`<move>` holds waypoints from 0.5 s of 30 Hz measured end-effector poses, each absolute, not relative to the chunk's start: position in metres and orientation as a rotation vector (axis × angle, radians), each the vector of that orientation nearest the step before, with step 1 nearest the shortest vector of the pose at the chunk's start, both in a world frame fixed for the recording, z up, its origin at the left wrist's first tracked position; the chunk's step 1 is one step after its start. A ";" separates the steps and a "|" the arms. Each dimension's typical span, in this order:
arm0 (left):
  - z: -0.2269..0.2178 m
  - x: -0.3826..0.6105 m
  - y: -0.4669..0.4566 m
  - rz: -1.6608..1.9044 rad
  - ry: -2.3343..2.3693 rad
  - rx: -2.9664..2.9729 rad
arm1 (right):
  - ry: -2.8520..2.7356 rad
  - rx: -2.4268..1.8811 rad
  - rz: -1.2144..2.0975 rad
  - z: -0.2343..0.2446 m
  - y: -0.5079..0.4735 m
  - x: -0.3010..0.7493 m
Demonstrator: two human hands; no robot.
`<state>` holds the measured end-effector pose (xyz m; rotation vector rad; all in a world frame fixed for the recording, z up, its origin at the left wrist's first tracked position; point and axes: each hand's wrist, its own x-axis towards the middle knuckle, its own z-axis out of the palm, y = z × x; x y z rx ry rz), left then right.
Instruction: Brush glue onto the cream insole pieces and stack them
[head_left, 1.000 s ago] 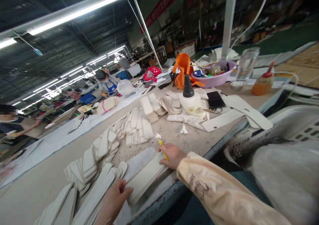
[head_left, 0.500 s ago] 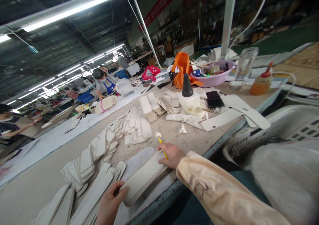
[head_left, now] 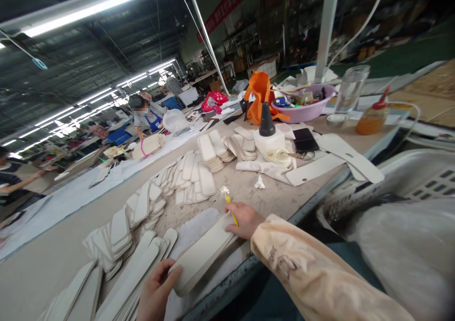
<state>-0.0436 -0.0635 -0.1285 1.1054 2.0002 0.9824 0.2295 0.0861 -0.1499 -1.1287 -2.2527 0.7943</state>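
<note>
A long cream panel [head_left: 202,254] with rounded ends lies at the bench's near edge, with another layer showing beneath it. My left hand [head_left: 159,283] pinches its near-left end between thumb and fingers. At the far end, my right hand [head_left: 245,220] is closed around a thin yellow stick [head_left: 234,216] with a clumped white tip, the hand touching the panel. The tip points up and away, clear of the panel. A whitish sheet [head_left: 199,226] lies under the panel. Left of it are fanned long strips [head_left: 131,269] and stacks of shorter cream pieces [head_left: 194,176].
Beyond my right hand stand a white bottle with black cone cap [head_left: 268,141], a black wallet-like item [head_left: 305,141], a purple basin [head_left: 305,107], a glass jar [head_left: 351,91] and an amber bottle [head_left: 372,117]. A white basket [head_left: 401,178] borders the bench at right. Co-workers [head_left: 147,114] are across the bench.
Both hands keep their holds, almost unmoved. The view has shifted slightly, and the person at far left has moved a little.
</note>
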 end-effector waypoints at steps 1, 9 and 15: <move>-0.129 -0.044 -0.064 0.990 2.000 1.097 | -2.251 -1.129 0.794 -0.150 0.086 0.229; -0.130 -0.042 -0.065 0.997 1.961 1.076 | -2.260 -1.152 0.786 -0.150 0.085 0.228; -0.134 -0.041 -0.065 1.041 1.922 1.039 | -2.284 -1.162 0.768 -0.149 0.085 0.229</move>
